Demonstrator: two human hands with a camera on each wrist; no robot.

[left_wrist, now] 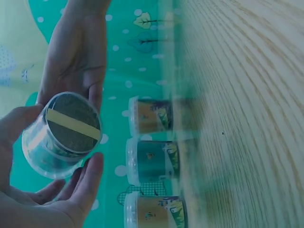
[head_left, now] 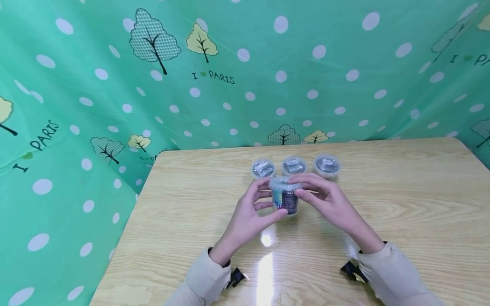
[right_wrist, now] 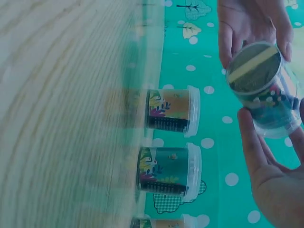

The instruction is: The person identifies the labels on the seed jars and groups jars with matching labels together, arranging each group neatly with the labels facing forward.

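Both hands hold a small clear plastic tub [head_left: 285, 199] with a printed label and a translucent lid, raised over the table. My left hand [head_left: 250, 214] grips its left side, thumb low on the front and fingers behind. My right hand [head_left: 325, 197] pinches the upper right side, fingers along the lid's edge and thumb on the wall below. In the left wrist view, the underside of the held tub [left_wrist: 66, 135] shows dark with a pale yellow strip across it.
Three similar lidded tubs stand in a row behind the hands: a left tub [head_left: 263, 169], a middle tub [head_left: 294, 165] and a right tub [head_left: 327, 165]. The wooden table [head_left: 191, 204] meets a green dotted curtain [head_left: 229, 110] at the back and left.
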